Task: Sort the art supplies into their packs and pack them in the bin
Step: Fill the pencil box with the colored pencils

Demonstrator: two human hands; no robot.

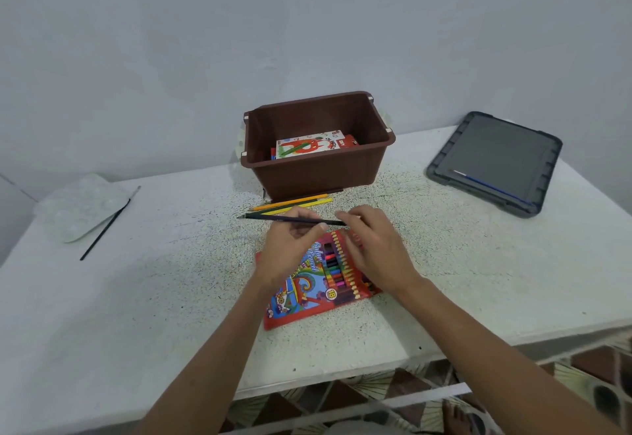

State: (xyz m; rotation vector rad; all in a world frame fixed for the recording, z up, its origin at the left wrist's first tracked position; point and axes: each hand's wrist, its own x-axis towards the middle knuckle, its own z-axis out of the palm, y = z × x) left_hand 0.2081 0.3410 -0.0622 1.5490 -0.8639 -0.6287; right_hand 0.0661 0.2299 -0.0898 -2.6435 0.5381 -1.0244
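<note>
On the speckled white surface [136,298], the left hand [290,246] pinches a dark pencil [273,218], the right hand [376,250] is too blurred to judge, the red cardboard pack [307,298] lies beneath both, two yellow pencils [294,202] beyond lie loose, and the brown plastic bin [318,174] is part-filled.

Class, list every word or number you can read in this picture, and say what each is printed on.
"Color Pencil": on the pencil pack, in script.
"18": in a circle on the same pack.
Box in the bin: coloured print, too blurred to read with certainty.
Pencil in the left hand: no readable print.
</note>
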